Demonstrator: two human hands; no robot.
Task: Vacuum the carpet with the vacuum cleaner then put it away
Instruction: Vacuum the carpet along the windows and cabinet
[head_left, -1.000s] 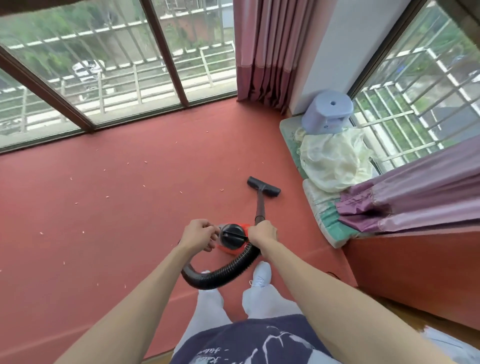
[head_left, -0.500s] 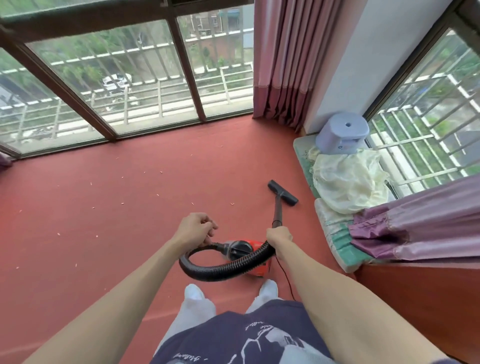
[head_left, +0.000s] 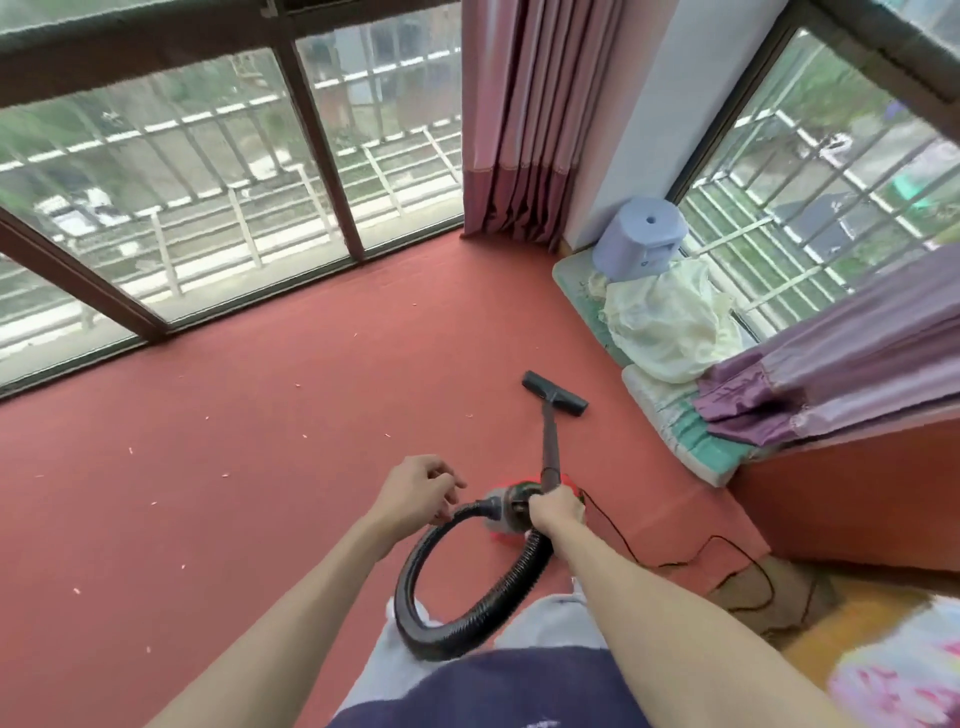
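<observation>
Red carpet (head_left: 311, 415) covers the floor, with small pale scraps (head_left: 226, 475) scattered well left of the grip. Left hand (head_left: 418, 491) sits just left of the grip, fingers curled near the hose end; whether it actually pinches anything cannot be told, it looks to hold nothing, fingertips close to the black hose (head_left: 467, 618). Hose loops from the canister down toward the person's lap and back up to the right hand. Red vacuum canister (head_left: 506, 522) rests on the carpet directly under and between the two hands, partly hidden. Right hand (head_left: 556, 512) wraps closed around the lower end of the wand (head_left: 549, 447), where hose meets tube: this is the grip. Wand runs up and away from the grip, tilted, to the black floor nozzle (head_left: 555, 394), which lies flat on the carpet ahead of the grip. Thin black power cord (head_left: 691, 556) trails right of the grip along the carpet edge onto wooden floor. Further right and ahead of the grip: folded cushions (head_left: 685, 436) against the window, cream cloth (head_left: 670, 325) piled on them, lilac plastic stool (head_left: 641, 236) at the far end beside the cloth. Purple curtain (head_left: 841, 358) drapes over the near cushion. Pink curtain (head_left: 519, 119) hangs in the far corner, ahead of the grip.
</observation>
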